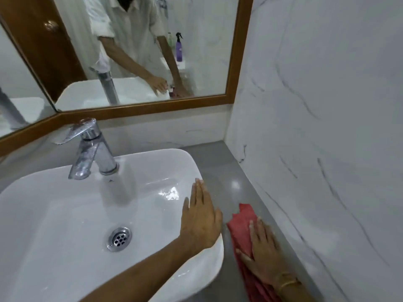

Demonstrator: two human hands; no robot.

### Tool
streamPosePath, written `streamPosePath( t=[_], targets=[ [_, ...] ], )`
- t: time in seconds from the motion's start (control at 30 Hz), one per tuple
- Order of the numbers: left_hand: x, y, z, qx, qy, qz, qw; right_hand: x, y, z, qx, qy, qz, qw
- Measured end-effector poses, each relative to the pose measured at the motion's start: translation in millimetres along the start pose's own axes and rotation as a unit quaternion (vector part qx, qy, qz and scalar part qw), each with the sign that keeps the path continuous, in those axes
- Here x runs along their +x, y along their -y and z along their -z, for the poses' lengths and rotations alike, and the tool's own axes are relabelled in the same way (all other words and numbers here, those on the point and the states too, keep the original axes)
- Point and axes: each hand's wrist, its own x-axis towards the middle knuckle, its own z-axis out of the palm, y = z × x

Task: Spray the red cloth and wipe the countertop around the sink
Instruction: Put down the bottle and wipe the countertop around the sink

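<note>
Right hand (265, 253) flat, fingers spread, pressing the red cloth (244, 225) onto the grey countertop (220, 166), in the narrow strip between the sink (65, 214) edge and the marble wall (316, 149). Left hand (201, 219) open, palm braced on the sink's right rim, gripping nothing. Risk: cloth bunches under the palm in that tight gap and misses the back corner.

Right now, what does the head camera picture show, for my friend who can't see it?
A person's right hand presses a crumpled red cloth flat on the grey countertop between a white ceramic sink and a white marble wall. The left hand rests open on the sink's rim, near a chrome tap.
</note>
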Motion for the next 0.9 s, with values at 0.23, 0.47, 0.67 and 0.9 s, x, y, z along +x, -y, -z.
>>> streamPosePath(
  t=[0.23, 0.47, 0.67, 0.9],
  targets=[
    [4.3, 3.0, -10.8, -0.026, -0.024, 0.005, 0.999, 48.6, 17.8, 2.0, -0.021, -0.037, 0.05, 0.998],
    [9.0, 7.2, -15.5, -0.046, -0.05, -0.001, 0.998, 114.7, 31.6, 2.4, -0.047, -0.049, 0.063, 0.996],
    [2.6, 6.6, -10.5, -0.04, -0.029, -0.008, 0.999, 35.7, 4.0, -16.1, -0.056, -0.011, 0.185, 0.981],
    [2.2, 4.6, -10.6, -0.056, -0.029, -0.006, 0.998, 69.2, -21.9, -3.8, -0.077, -0.035, 0.109, 0.99]
  ],
)
